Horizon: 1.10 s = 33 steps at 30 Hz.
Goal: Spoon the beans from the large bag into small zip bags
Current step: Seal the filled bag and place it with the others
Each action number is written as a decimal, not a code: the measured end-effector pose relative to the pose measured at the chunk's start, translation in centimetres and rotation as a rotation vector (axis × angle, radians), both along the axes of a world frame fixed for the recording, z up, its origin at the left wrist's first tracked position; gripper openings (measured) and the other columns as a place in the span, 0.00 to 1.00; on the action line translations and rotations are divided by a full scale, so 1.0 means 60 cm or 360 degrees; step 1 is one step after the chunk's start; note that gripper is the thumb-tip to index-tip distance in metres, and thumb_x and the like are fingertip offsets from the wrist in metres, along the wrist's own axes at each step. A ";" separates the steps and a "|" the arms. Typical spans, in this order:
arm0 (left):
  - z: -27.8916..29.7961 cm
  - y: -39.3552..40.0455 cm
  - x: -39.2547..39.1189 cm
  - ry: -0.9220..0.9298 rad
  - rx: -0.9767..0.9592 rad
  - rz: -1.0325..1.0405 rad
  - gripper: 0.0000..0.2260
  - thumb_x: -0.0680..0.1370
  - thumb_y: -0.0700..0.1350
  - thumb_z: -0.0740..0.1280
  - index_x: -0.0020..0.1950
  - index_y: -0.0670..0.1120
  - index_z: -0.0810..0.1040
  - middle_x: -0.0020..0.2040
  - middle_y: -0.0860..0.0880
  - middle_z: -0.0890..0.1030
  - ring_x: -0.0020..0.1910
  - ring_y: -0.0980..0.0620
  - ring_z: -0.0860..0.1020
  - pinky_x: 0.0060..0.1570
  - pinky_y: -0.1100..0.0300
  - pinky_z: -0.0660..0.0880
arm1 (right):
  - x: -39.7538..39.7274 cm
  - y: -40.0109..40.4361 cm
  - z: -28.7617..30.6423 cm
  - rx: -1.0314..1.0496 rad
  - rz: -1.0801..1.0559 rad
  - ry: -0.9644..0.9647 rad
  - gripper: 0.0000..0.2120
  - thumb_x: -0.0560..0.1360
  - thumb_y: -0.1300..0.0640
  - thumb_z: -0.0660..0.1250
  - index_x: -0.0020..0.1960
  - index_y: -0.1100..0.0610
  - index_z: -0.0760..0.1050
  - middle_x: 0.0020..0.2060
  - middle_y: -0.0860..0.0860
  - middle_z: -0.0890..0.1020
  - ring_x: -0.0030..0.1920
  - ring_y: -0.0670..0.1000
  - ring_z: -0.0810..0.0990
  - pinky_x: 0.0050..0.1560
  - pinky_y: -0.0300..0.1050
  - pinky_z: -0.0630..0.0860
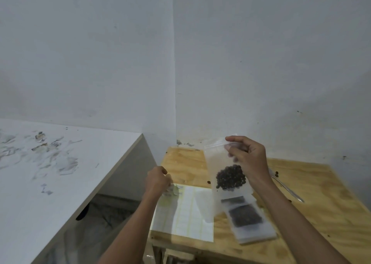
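Observation:
My right hand (pixel 248 159) pinches the top zip edge of a small clear zip bag (pixel 218 159) and holds it upright above the wooden table (pixel 313 199). A clump of dark beans (pixel 230 177) fills the bag's middle. My left hand (pixel 157 180) is lower left, fingers curled on the crumpled edge of a clear plastic bag (pixel 173 189) lying over a sheet. Several filled small zip bags (pixel 246 215) lie stacked flat on the table under the held bag. A metal spoon (pixel 289 189) lies on the table behind my right wrist. The large bag is not plainly visible.
A white sheet with yellow lines (pixel 190 213) lies at the table's front left. Loose beans (pixel 277 173) are scattered on the wood. A white worn tabletop (pixel 60 173) stands to the left, with a gap between. White walls meet in a corner behind.

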<state>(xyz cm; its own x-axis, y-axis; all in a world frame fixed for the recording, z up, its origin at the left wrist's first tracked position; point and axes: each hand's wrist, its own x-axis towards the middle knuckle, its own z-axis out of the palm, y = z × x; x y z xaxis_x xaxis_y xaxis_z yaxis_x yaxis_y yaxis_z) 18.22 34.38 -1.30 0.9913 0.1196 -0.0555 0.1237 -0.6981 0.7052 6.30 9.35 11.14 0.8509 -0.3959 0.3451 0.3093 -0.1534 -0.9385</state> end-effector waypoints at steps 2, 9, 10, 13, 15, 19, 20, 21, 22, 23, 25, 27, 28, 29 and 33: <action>0.000 0.002 0.000 0.0008 -0.0031 0.0003 0.07 0.80 0.45 0.70 0.57 0.45 0.80 0.41 0.46 0.86 0.37 0.49 0.86 0.49 0.48 0.84 | 0.001 0.000 -0.001 0.0004 -0.0013 0.0001 0.10 0.75 0.67 0.75 0.50 0.53 0.86 0.37 0.58 0.85 0.35 0.50 0.80 0.34 0.41 0.78; 0.029 0.002 -0.017 0.0008 -0.0221 0.0065 0.12 0.77 0.36 0.71 0.59 0.44 0.80 0.53 0.44 0.82 0.39 0.53 0.81 0.46 0.53 0.82 | -0.007 -0.003 -0.007 0.0002 -0.0018 0.0014 0.10 0.75 0.67 0.74 0.50 0.53 0.86 0.39 0.59 0.85 0.35 0.48 0.80 0.36 0.43 0.78; 0.040 -0.001 -0.021 -0.0040 -0.0282 0.0100 0.14 0.76 0.35 0.71 0.60 0.44 0.80 0.52 0.45 0.82 0.40 0.53 0.80 0.45 0.54 0.80 | -0.008 -0.004 -0.007 0.0003 -0.0028 0.0014 0.10 0.75 0.67 0.74 0.50 0.53 0.86 0.39 0.59 0.85 0.35 0.48 0.80 0.36 0.43 0.78; 0.090 -0.021 -0.043 -0.0243 -0.0661 0.0166 0.16 0.72 0.36 0.74 0.59 0.45 0.81 0.49 0.44 0.83 0.43 0.51 0.80 0.38 0.58 0.75 | -0.011 -0.006 -0.008 0.0015 -0.0065 0.0003 0.10 0.75 0.66 0.74 0.50 0.52 0.86 0.38 0.57 0.85 0.36 0.49 0.80 0.37 0.43 0.79; 0.133 -0.040 -0.060 -0.0309 -0.0958 0.0070 0.16 0.72 0.37 0.76 0.58 0.45 0.79 0.46 0.44 0.85 0.42 0.52 0.80 0.39 0.59 0.73 | -0.013 -0.006 -0.007 0.0027 -0.0080 0.0002 0.10 0.76 0.65 0.74 0.50 0.52 0.85 0.38 0.55 0.86 0.36 0.49 0.81 0.38 0.44 0.79; 0.190 -0.067 -0.083 -0.0300 -0.1278 -0.0049 0.16 0.72 0.37 0.76 0.57 0.47 0.79 0.47 0.44 0.86 0.46 0.49 0.83 0.49 0.52 0.78 | -0.018 -0.006 -0.004 0.0016 -0.0117 -0.0008 0.10 0.76 0.64 0.74 0.50 0.50 0.85 0.38 0.50 0.86 0.36 0.47 0.82 0.39 0.43 0.80; 0.197 -0.070 -0.086 -0.0294 -0.1324 -0.0069 0.16 0.73 0.36 0.76 0.57 0.46 0.78 0.47 0.42 0.86 0.46 0.48 0.83 0.48 0.52 0.79 | -0.020 -0.007 -0.004 0.0012 -0.0121 -0.0011 0.10 0.76 0.64 0.74 0.49 0.49 0.85 0.38 0.49 0.86 0.36 0.47 0.82 0.39 0.43 0.80; 0.202 -0.071 -0.091 -0.0281 -0.1375 -0.0085 0.16 0.73 0.35 0.75 0.58 0.44 0.78 0.47 0.41 0.86 0.44 0.48 0.83 0.46 0.54 0.80 | -0.021 -0.008 -0.004 0.0006 -0.0127 -0.0016 0.10 0.76 0.64 0.74 0.49 0.49 0.85 0.37 0.48 0.86 0.36 0.46 0.82 0.39 0.43 0.80; 0.207 -0.072 -0.096 -0.0265 -0.1424 -0.0097 0.16 0.74 0.33 0.75 0.59 0.42 0.77 0.47 0.40 0.85 0.42 0.48 0.83 0.43 0.56 0.82 | -0.022 -0.009 -0.004 -0.0001 -0.0135 -0.0020 0.10 0.76 0.64 0.74 0.49 0.49 0.85 0.37 0.48 0.86 0.36 0.45 0.82 0.40 0.43 0.79; 0.212 -0.072 -0.101 -0.0252 -0.1460 -0.0108 0.17 0.74 0.33 0.74 0.60 0.41 0.76 0.46 0.39 0.85 0.40 0.48 0.83 0.42 0.58 0.83 | -0.022 -0.010 -0.004 -0.0012 -0.0144 -0.0022 0.10 0.76 0.64 0.74 0.49 0.49 0.85 0.37 0.48 0.86 0.36 0.45 0.82 0.41 0.43 0.79; 0.219 -0.073 -0.113 -0.0247 -0.1520 -0.0159 0.18 0.74 0.32 0.74 0.62 0.39 0.76 0.44 0.40 0.85 0.39 0.48 0.83 0.41 0.58 0.83 | -0.021 -0.009 -0.005 -0.0039 -0.0161 -0.0014 0.09 0.76 0.64 0.74 0.50 0.50 0.85 0.36 0.48 0.86 0.36 0.44 0.83 0.43 0.44 0.80; 0.226 -0.081 -0.126 -0.0268 -0.1565 -0.0230 0.18 0.74 0.31 0.74 0.62 0.38 0.76 0.43 0.40 0.86 0.39 0.48 0.84 0.41 0.57 0.82 | -0.021 -0.005 -0.007 -0.0052 -0.0160 -0.0014 0.09 0.76 0.64 0.73 0.50 0.51 0.85 0.37 0.47 0.86 0.36 0.44 0.83 0.43 0.44 0.80; 0.230 -0.090 -0.133 -0.0292 -0.1573 -0.0263 0.18 0.74 0.30 0.74 0.62 0.38 0.76 0.42 0.40 0.86 0.41 0.48 0.84 0.42 0.57 0.82 | -0.020 -0.002 -0.007 -0.0055 -0.0161 -0.0010 0.09 0.77 0.63 0.73 0.50 0.50 0.85 0.37 0.47 0.86 0.37 0.44 0.83 0.44 0.45 0.81; 0.234 -0.101 -0.140 -0.0325 -0.1566 -0.0287 0.18 0.74 0.30 0.74 0.61 0.39 0.76 0.42 0.40 0.87 0.42 0.47 0.85 0.43 0.56 0.82 | -0.019 0.001 -0.007 -0.0059 -0.0160 -0.0012 0.09 0.77 0.63 0.73 0.50 0.50 0.85 0.38 0.47 0.86 0.38 0.44 0.84 0.44 0.45 0.81; 0.238 -0.154 -0.165 -0.0550 -0.1441 -0.0330 0.16 0.73 0.31 0.75 0.57 0.42 0.77 0.39 0.43 0.86 0.40 0.47 0.85 0.47 0.51 0.83 | -0.020 0.009 -0.001 0.0007 -0.0103 -0.0031 0.04 0.78 0.54 0.73 0.52 0.46 0.85 0.47 0.45 0.87 0.47 0.50 0.86 0.44 0.47 0.82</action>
<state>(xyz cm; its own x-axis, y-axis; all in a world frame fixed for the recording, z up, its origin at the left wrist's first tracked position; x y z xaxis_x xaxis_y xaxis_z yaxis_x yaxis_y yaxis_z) 8.32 25.12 12.98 0.9666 -0.0029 0.2563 -0.2535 0.1374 0.9575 5.08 9.90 11.06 0.8168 -0.4513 0.3595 0.3169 -0.1698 -0.9331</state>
